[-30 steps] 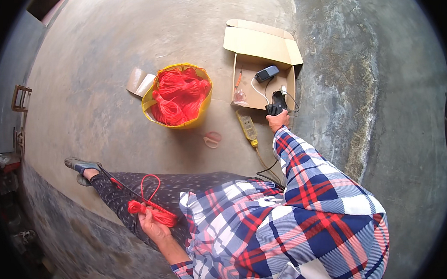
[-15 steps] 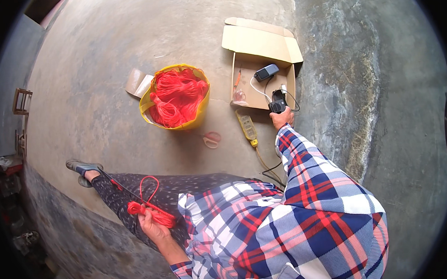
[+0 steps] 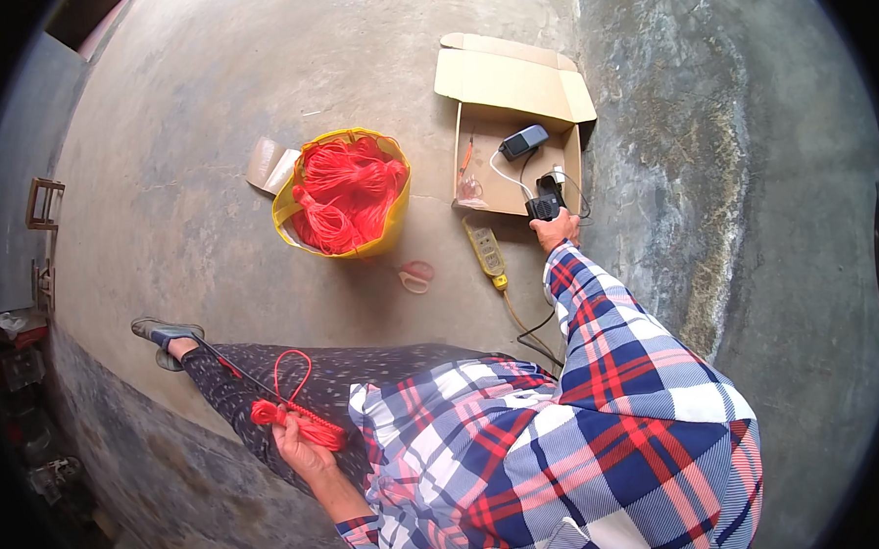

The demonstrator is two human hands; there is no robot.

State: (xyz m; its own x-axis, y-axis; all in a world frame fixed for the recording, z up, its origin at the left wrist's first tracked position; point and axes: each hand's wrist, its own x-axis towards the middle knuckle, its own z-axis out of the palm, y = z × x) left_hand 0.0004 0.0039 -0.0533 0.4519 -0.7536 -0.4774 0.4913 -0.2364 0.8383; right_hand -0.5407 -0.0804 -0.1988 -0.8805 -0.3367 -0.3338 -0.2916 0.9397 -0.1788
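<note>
My left hand is closed around a bundle of red cord, resting over my lap. A loop of the cord stands up above the bundle, and a thin dark rod runs from beside it toward my shoe. My right hand reaches forward with its fingers closed on a black device at the near right corner of an open cardboard box. Inside the box lie a grey-and-black device, white and black cables and a small orange tool.
A yellow bag full of red cord hanks stands ahead, left of the box. Scissors with pale pink handles lie near it. A yellow power strip trails its cable toward me. Brown packaging lies beside the bag.
Hardly anything differs. Both hands keep their hold in nearly the same places; the view has shifted very slightly.
</note>
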